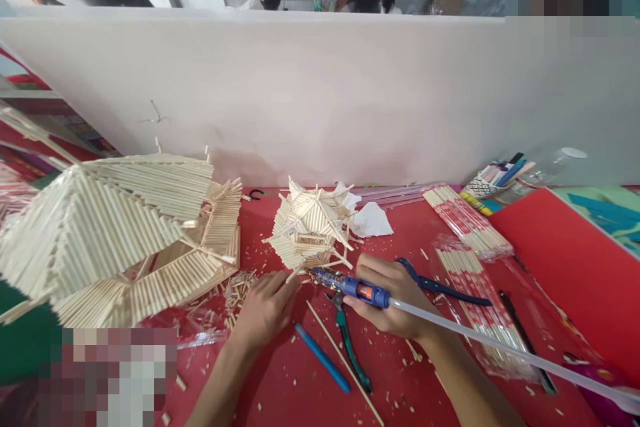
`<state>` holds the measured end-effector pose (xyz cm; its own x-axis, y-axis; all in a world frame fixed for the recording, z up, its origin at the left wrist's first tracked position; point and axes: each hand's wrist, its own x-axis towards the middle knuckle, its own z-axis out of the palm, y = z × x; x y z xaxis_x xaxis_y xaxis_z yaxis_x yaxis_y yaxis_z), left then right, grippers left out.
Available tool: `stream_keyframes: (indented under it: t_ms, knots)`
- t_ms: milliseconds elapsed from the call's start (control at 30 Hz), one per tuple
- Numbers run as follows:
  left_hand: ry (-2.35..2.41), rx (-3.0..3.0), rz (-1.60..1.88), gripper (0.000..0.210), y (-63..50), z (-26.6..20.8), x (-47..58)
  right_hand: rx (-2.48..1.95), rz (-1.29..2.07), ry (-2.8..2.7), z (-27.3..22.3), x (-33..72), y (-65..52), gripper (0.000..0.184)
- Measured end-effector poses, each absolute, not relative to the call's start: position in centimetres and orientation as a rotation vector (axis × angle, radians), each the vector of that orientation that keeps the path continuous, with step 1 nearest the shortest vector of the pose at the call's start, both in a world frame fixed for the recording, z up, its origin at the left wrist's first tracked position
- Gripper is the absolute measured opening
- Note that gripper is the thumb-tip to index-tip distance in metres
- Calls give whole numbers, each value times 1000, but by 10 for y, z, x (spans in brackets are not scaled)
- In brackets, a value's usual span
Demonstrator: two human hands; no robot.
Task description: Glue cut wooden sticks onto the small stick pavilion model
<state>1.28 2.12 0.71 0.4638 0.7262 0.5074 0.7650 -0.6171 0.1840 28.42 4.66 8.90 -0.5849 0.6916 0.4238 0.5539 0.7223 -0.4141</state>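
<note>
My right hand [395,293] is wrapped round a blue hot glue gun [367,291], a long translucent glue stick [475,333] running out of its back. The gun's nozzle points left, close to the front of a small pagoda-like model [315,220] made of wooden sticks. My left hand [267,303] is closed, thumb and fingers pinching a short wooden stick [294,275] at the model's front edge; whether that stick is joined to the model is hard to see. Below lie green-handled pliers [347,340], a blue pen [323,358] and a long thin stick [340,360].
A larger stick-built roof model [110,213] fills the left. Stick offcuts [240,293] lie beside my left hand. To the right are dark-blue-handled pliers [450,289], packets of chopsticks [470,220], a black pen-like tool [525,333] and a red board [575,267]. A white partition [320,93] stands behind.
</note>
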Motion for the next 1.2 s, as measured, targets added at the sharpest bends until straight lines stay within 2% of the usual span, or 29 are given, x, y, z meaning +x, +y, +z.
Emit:
stream_keyframes:
  t_ms: [400,667,967,1200]
  knots:
    - [-1325,-2607,-847,18,22,12,13,-959,349,-2348,86,283,45,37]
    - [-1096,-2771,-736,20,20,21,12,-999,410,-2329,91,285,45,34]
    - [-858,-2792,-810,22,16,29,19,-934,473,-2388,93,282,40,33]
    - [-830,-2766,-864,14,14,34,19,-956,438,-2327,96,284,42,32]
